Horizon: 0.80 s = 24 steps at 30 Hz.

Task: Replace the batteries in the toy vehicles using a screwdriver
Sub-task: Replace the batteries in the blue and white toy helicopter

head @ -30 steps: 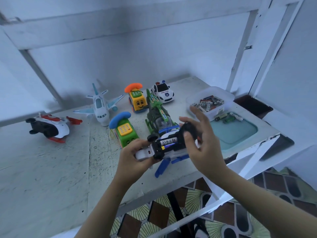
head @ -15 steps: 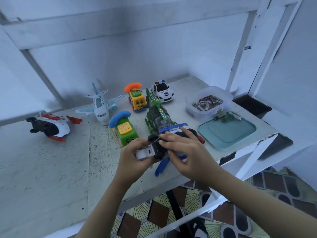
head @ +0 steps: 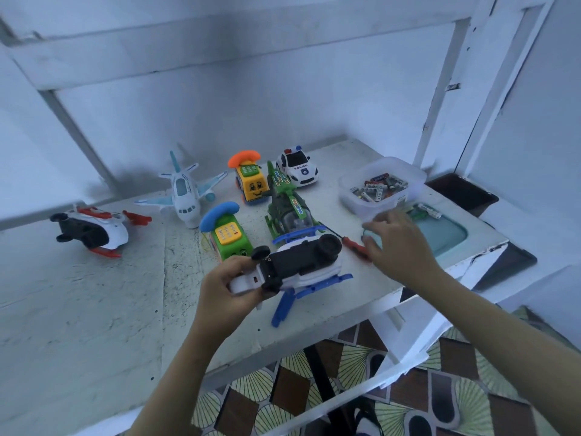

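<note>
My left hand (head: 220, 287) grips the tail end of a white and blue toy helicopter (head: 301, 262), held upside down above the table's front edge with its black underside facing up. The battery bay now looks covered in black. A red-handled screwdriver (head: 353, 247) lies on the table just right of the toy. My right hand (head: 399, 243) hovers over the handle's far end, fingers loosely spread and blurred, holding nothing I can make out. A clear tub of batteries (head: 382, 187) stands behind that hand.
A teal lid (head: 446, 234) with loose batteries (head: 424, 212) lies at the right. Behind are a green helicopter (head: 289, 212), a green phone car (head: 228, 237), a yellow phone car (head: 251, 184), a police car (head: 297, 168), an airplane (head: 184, 193) and an overturned red-white helicopter (head: 91, 231).
My right hand left the toy's underside and moved right to the screwdriver. The batteries seen in the open bay a second ago are now hidden under black.
</note>
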### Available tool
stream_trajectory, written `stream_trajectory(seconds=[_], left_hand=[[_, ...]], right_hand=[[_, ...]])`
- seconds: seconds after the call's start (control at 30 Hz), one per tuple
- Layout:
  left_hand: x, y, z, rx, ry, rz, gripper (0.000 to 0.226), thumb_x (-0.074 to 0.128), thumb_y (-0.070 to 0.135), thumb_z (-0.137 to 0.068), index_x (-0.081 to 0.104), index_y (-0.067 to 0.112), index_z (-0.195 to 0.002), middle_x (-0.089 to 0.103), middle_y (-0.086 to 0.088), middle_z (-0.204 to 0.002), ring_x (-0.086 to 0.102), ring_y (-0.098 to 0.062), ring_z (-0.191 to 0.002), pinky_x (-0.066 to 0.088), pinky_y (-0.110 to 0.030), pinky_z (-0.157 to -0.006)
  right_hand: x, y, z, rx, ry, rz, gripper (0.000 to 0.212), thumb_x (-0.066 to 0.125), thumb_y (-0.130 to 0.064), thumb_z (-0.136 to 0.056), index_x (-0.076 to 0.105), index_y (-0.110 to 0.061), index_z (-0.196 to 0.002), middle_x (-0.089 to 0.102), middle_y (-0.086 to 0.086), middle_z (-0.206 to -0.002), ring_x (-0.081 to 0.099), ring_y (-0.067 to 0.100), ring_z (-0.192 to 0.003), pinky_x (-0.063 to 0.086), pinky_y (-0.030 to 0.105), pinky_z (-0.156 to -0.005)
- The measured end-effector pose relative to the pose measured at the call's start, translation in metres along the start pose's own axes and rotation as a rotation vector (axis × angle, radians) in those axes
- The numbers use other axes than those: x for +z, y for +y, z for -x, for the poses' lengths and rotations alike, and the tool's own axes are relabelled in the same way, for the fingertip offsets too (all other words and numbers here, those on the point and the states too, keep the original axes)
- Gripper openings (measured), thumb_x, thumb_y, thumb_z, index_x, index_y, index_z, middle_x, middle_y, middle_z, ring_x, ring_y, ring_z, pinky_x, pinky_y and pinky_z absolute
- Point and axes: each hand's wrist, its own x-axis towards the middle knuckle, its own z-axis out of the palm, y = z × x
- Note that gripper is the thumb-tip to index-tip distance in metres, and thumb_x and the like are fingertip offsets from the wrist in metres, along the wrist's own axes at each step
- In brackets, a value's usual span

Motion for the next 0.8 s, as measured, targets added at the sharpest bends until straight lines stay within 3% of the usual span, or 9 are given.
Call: stream_trajectory(seconds=[0.07,0.2,0.4,0.5,0.57,0.67,0.73,0.8], left_hand=[[0.0,0.0,0.0,0.001,0.001,-0.013,0.032,0.074,0.049,-0.057,0.061,0.033,-0.082,0.064,0.025,-0.083,0.058,0.001,-0.072,0.043,-0.009,-0.06],[0.0,-0.001,-0.001,0.002,0.001,-0.012,0.032,0.075,0.049,-0.057,0.062,0.034,-0.082,0.064,0.024,-0.082,0.059,-0.001,-0.072,0.046,-0.014,-0.061],[0.0,0.0,-0.001,-0.002,-0.002,-0.013,0.033,0.074,0.049,-0.057,0.063,0.032,-0.083,0.065,0.025,-0.084,0.059,0.0,-0.074,0.045,-0.01,-0.061],[-0.001,-0.002,0.002,-0.017,0.015,-0.003,0.034,0.075,0.049,-0.056,0.063,0.031,-0.082,0.065,0.023,-0.084,0.059,-0.001,-0.073,0.046,-0.012,-0.061],[-0.001,-0.003,0.004,-0.028,0.027,0.01,0.035,0.076,0.048,-0.056,0.063,0.029,-0.082,0.065,0.021,-0.083,0.059,-0.002,-0.072,0.047,-0.014,-0.06],[-0.001,-0.004,0.006,-0.035,0.031,0.028,0.035,0.077,0.047,-0.056,0.065,0.026,-0.082,0.065,0.018,-0.081,0.06,-0.004,-0.071,0.046,-0.014,-0.06],[-0.001,-0.003,0.006,-0.038,0.024,0.03,0.037,0.084,0.042,-0.055,0.066,0.026,-0.083,0.066,0.016,-0.083,0.06,-0.003,-0.072,0.045,-0.012,-0.061],[0.0,-0.002,0.006,-0.051,0.014,0.035,0.04,0.093,0.031,-0.054,0.066,0.027,-0.083,0.067,0.017,-0.084,0.06,0.0,-0.072,0.045,-0.011,-0.061]], right_hand=[[0.007,0.007,0.004,0.003,-0.114,0.133,0.033,0.058,-0.039,-0.09,0.074,-0.013,-0.105,0.061,0.013,-0.117,0.053,0.031,-0.109,0.038,0.035,-0.089],[0.006,0.002,0.005,-0.025,-0.061,0.077,0.026,0.07,-0.038,-0.083,0.078,-0.014,-0.09,0.064,0.009,-0.116,0.055,0.027,-0.107,0.038,0.035,-0.089],[-0.001,-0.007,0.002,-0.04,-0.174,0.237,0.037,0.06,-0.05,-0.086,0.074,-0.021,-0.103,0.052,-0.002,-0.136,0.045,0.019,-0.122,0.031,0.031,-0.099],[0.004,-0.004,0.001,-0.056,-0.184,0.265,0.034,0.059,-0.046,-0.087,0.074,-0.019,-0.102,0.052,-0.002,-0.137,0.046,0.018,-0.121,0.032,0.03,-0.099],[0.009,0.0,0.0,-0.041,-0.103,0.147,0.03,0.062,-0.038,-0.086,0.074,-0.012,-0.097,0.061,0.003,-0.124,0.054,0.019,-0.107,0.039,0.031,-0.091],[0.006,-0.004,-0.003,0.069,0.05,-0.274,0.019,0.069,-0.025,-0.085,0.066,-0.009,-0.094,0.066,0.004,-0.095,0.059,0.015,-0.084,0.048,0.027,-0.077],[-0.005,-0.014,-0.005,0.114,0.15,-0.542,0.013,0.07,-0.016,-0.085,0.064,-0.01,-0.095,0.065,-0.005,-0.084,0.062,0.0,-0.077,0.051,0.018,-0.076],[-0.019,-0.027,-0.007,0.091,0.235,-0.734,0.012,0.068,-0.01,-0.086,0.064,-0.007,-0.097,0.068,-0.004,-0.082,0.065,-0.002,-0.074,0.049,0.01,-0.075]])
